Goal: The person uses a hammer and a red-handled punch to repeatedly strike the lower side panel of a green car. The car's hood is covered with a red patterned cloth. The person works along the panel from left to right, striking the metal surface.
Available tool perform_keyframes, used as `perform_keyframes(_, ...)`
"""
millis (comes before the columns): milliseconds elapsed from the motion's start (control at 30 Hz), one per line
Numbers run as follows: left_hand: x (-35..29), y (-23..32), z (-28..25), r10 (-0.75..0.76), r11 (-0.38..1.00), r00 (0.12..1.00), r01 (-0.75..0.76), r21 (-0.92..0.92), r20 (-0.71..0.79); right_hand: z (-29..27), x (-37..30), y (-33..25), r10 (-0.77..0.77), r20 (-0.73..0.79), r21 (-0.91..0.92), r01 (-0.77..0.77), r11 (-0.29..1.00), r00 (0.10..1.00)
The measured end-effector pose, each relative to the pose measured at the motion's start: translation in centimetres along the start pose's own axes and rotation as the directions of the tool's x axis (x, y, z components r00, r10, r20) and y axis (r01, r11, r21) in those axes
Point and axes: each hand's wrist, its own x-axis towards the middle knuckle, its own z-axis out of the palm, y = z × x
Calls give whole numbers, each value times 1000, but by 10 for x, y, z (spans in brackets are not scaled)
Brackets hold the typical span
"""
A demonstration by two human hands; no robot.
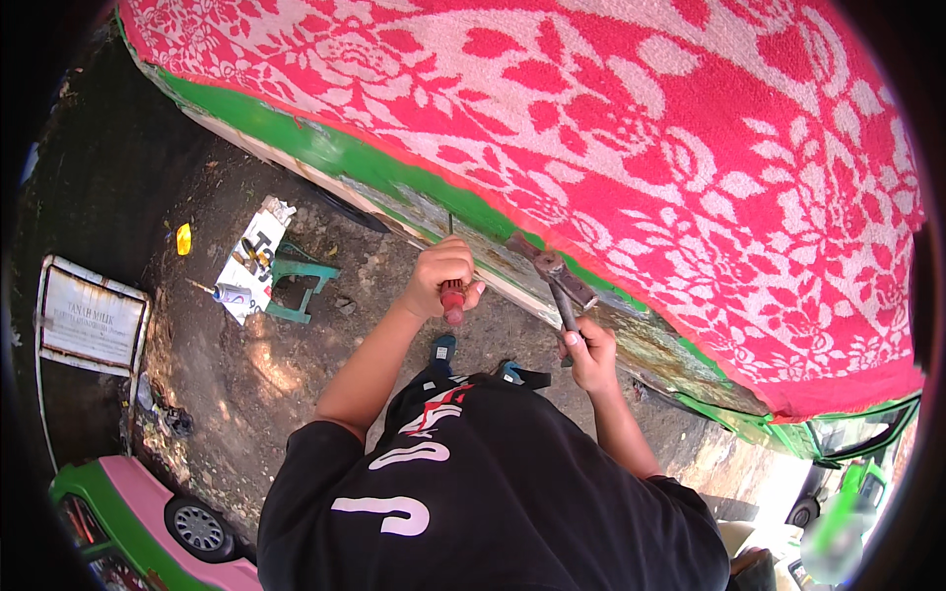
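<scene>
My left hand (439,272) is closed around the red handle of a screwdriver (453,303). A short piece of thin shaft shows beyond the fist, toward the vehicle's side panel (340,156); whether its tip touches is hidden. My right hand (593,355) grips a hammer (565,301) by its dark handle, the rusty head up close to the panel edge. The panel is green above and cream below, with a bare, scraped and rusty band in places. Over the top of the vehicle lies a pink and white flowered cloth (611,128).
On the dirt ground (266,364) at left stands a green plastic stool (304,288), beside a white lettered board (258,241) with a can (233,295) on it. A yellow scrap (183,238) lies farther left. A white sign (95,320) and a green-and-pink car (138,502) are beyond.
</scene>
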Motion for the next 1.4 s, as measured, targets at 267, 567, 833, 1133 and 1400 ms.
perform_keyframes(267, -2, 8, 32, -97, 988, 975, 119, 103, -202, -45, -3, 11, -61, 208, 2, 62, 998, 976)
perform_keyframes(567, -1, 10, 26, -74, 994, 969, 92, 66, -235, -62, -10, 14, -91, 237, 83, 73, 994, 967)
perform_keyframes(833, -4, 6, 0, -51, 994, 934, 11, -112, -354, -61, -23, 6, -65, 213, 61, 53, 997, 975)
perform_keyframes(1133, -2, -1, -8, -59, 978, 947, -9, -210, -317, -37, -29, -6, -65, 173, 39, 59, 997, 983)
perform_keyframes(1400, -2, -1, -4, -72, 983, 963, 24, -182, -261, -25, -25, -15, -46, 194, 18, 43, 999, 980)
